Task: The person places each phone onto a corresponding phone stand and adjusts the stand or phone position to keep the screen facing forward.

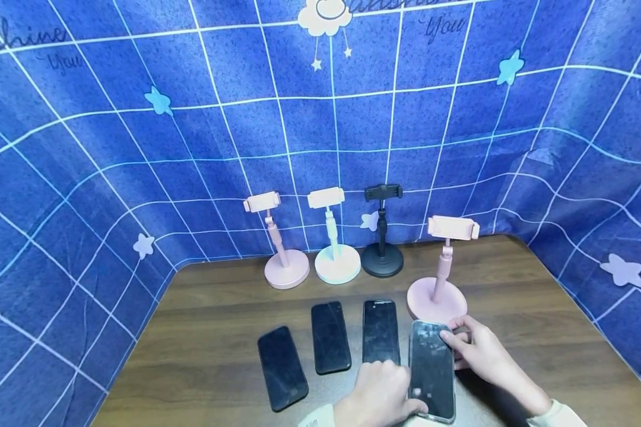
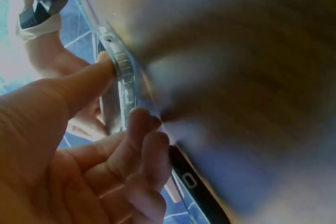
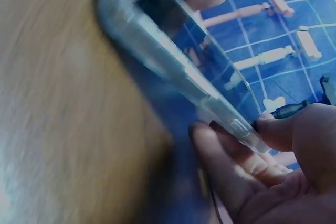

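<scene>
A smartphone in a clear case [image 1: 431,370] is held by both hands just in front of the larger pink phone stand [image 1: 437,299]. My left hand [image 1: 378,388] pinches its near end, thumb on the screen. At the far right corner my right hand [image 1: 483,354] grips the phone, thumb on top and fingers beneath. In the right wrist view the phone's clear edge [image 3: 178,74] stands tilted above the table. The left wrist view shows the case's edge [image 2: 126,77] between left thumb and fingers. Beside the left hand lies a black smartphone [image 1: 381,332], its near end partly hidden.
Two more black smartphones, one in the middle [image 1: 331,337] and one at left [image 1: 283,367], lie on the wooden table [image 1: 208,338]. Behind them stand a small pink stand [image 1: 286,270], a white stand [image 1: 338,265] and a black stand [image 1: 383,261]. A blue patterned cloth [image 1: 203,136] surrounds the table.
</scene>
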Tool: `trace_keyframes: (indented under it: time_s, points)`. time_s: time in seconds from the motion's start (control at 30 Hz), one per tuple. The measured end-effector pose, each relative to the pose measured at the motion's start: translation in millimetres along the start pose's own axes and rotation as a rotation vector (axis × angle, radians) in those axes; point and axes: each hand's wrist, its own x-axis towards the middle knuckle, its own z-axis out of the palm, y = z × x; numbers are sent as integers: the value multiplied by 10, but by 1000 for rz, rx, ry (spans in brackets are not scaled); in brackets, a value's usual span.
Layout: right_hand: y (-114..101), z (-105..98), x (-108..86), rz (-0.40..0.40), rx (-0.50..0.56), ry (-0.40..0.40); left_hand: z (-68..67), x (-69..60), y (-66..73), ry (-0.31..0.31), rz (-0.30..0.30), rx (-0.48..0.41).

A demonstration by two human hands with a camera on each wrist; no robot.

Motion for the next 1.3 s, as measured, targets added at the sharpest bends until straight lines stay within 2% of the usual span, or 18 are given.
trace_keyframes:
  time_s: [0.07,0.13,0.27,0.37,0.53,0.63,0.73,0.83,1.07,1.17,1.3]
  points:
    - [-36,-2,6,-9,96,-30,12,-5,-11,29,-15,-11]
    - [-90,-9,5,-31,131,-24,18,-12,-24,69,-28,-28]
    - [-224,-43,-10,-97,141,56,-21,-9,-59,140,-66,-136]
    - [-324,-96,-17,-145,148,97,-87,41,-104,150,-78,-353]
    - [-492,-187,-15,-235,110,139,-199,146,-190,108,-108,-893]
    - [-592,-216,-22,-289,72,176,-262,171,-214,133,-121,-1097]
    - [-681,-215,-34,-338,54,199,-324,186,-227,156,-138,-1176]
    - [-737,-190,-49,-387,33,216,-372,190,-241,176,-163,-1217]
    - [-713,-70,-91,-451,-73,249,-500,213,-282,232,-193,-1307]
    - [-684,-8,-109,-475,-82,208,-573,235,-320,258,-205,-1320]
    - [-669,55,-137,-481,-26,114,-674,259,-369,289,-203,-1320]
